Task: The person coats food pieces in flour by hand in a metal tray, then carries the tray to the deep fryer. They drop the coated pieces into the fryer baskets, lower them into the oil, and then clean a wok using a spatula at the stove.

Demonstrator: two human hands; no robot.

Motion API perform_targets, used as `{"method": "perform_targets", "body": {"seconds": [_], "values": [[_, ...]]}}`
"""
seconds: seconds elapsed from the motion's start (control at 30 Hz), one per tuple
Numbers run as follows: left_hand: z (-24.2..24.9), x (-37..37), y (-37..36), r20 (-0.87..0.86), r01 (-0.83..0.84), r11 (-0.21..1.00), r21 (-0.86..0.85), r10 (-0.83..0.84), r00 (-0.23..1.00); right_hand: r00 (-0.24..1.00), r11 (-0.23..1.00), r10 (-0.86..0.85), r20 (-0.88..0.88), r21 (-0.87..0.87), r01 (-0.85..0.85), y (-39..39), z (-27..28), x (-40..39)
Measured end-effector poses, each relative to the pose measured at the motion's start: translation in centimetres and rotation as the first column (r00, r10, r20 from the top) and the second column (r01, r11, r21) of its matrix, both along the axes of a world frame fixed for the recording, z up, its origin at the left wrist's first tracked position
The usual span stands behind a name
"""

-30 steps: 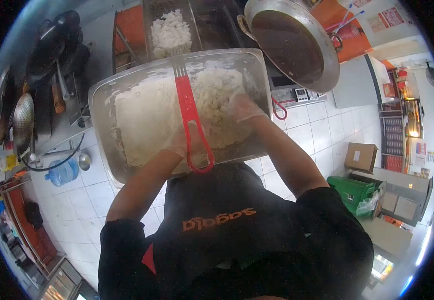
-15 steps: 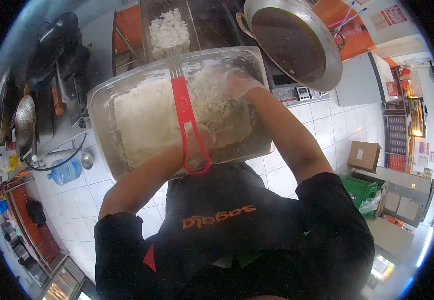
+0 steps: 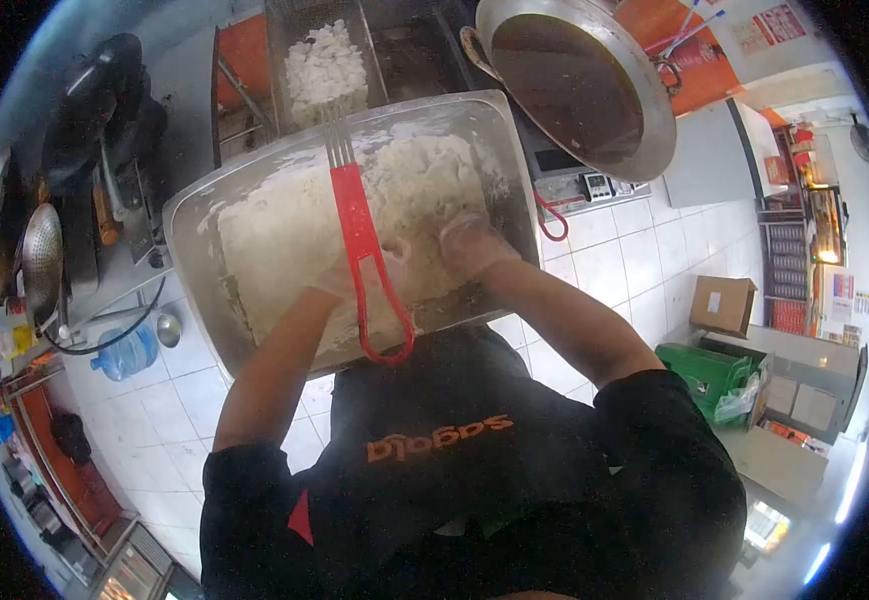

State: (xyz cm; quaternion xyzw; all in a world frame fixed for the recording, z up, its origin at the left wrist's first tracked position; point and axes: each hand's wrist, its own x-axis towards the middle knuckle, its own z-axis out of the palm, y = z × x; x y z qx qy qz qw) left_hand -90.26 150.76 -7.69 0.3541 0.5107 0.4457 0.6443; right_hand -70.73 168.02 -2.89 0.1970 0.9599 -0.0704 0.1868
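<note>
A large metal tub (image 3: 189, 215) of white powder (image 3: 289, 235) lies in front of me. My left hand (image 3: 334, 279), in a clear glove, rests in the powder, partly hidden by the red handle (image 3: 356, 215) of a wire basket. My right hand (image 3: 472, 246), also gloved, presses into the lumpy, moist-looking powder right of that handle. The fingers of both hands are blurred or covered. Beyond the tub, the wire basket (image 3: 366, 78) holds white-coated pieces (image 3: 326, 65).
At the upper right sits a wide pan (image 3: 659, 130) of brown liquid. Another red handle (image 3: 552, 218) sticks out beside the tub. Pans and a perforated ladle (image 3: 42, 255) are at the left. A cardboard box (image 3: 724, 305) and green crate (image 3: 699, 370) stand right.
My right hand has moved from the tub's far right part back toward me. My left hand shows more clearly left of the red handle. The view has shifted slightly, and the second red handle has appeared.
</note>
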Motion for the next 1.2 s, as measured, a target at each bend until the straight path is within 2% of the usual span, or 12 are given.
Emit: {"method": "perform_targets", "body": {"seconds": [0.17, 0.3, 0.37, 0.47, 0.53, 0.67, 0.73, 0.87, 0.97, 1.03, 1.17, 1.2], "values": [[5.8, -0.2, -0.1, 0.298, -0.400, 0.860, -0.317, 0.491, 0.819, 0.977, 0.978, -0.173, 0.125, -0.093, 0.185, 1.8, 2.5, -3.0], [5.6, 0.1, 0.0, 0.530, -0.380, 0.893, -0.242, 0.450, 0.719, 0.899, 0.672, -0.408, -0.156, -0.719, 0.181, 3.6, 3.6, -3.4], [7.9, 1.2, 0.7, 0.692, -0.387, 0.894, -0.224, 0.426, 0.583, 0.808, 0.577, -0.554, -0.201, -0.792, 0.198, 0.5, 6.3, -4.3], [14.2, 2.7, 1.4, 0.795, -0.433, 0.897, -0.084, 0.323, 0.514, 0.757, 0.170, -0.644, -0.108, -0.985, 0.004, -2.8, 8.3, -5.3], [12.1, 2.0, 0.6, 0.797, -0.412, 0.893, -0.181, 0.378, 0.470, 0.732, 0.348, -0.662, -0.158, -0.930, 0.114, -2.7, 10.2, -5.4], [9.7, 0.2, -2.4, 0.564, -0.389, 0.908, -0.153, 0.404, 0.721, 0.839, 0.517, -0.539, -0.069, -0.814, 0.265, 0.8, 8.6, -4.6], [9.5, -0.4, -3.7, 0.189, -0.510, 0.852, -0.119, 0.523, 0.831, 0.824, 0.410, -0.564, -0.057, -0.885, 0.219, 4.0, 6.2, -4.1], [8.5, -0.5, -5.3, -0.317, -0.564, 0.822, -0.082, 0.515, 0.796, 0.853, 0.579, -0.513, 0.100, -0.694, 0.429, 4.3, 12.8, -7.2], [9.1, 0.7, -5.0, -0.526, -0.460, 0.880, -0.119, 0.337, 0.781, 0.835, 0.479, -0.551, -0.001, -0.820, 0.315, 6.7, 15.0, -10.5], [9.1, 1.3, -5.1, -0.720, -0.088, 0.995, -0.045, 0.029, 0.694, 0.785, 0.372, -0.620, -0.012, -0.885, 0.280, 4.8, 22.8, -14.1], [2.9, 3.7, -6.8, -0.665, 0.137, 0.899, 0.416, 0.198, 0.720, 0.762, 0.303, -0.630, -0.148, -0.951, 0.065, 6.5, 22.4, -21.6], [3.5, 4.0, -6.5, -0.696, 0.131, 0.943, 0.305, 0.128, 0.706, 0.759, 0.319, -0.613, -0.218, -0.948, -0.014, 7.7, 21.2, -22.3]]}}
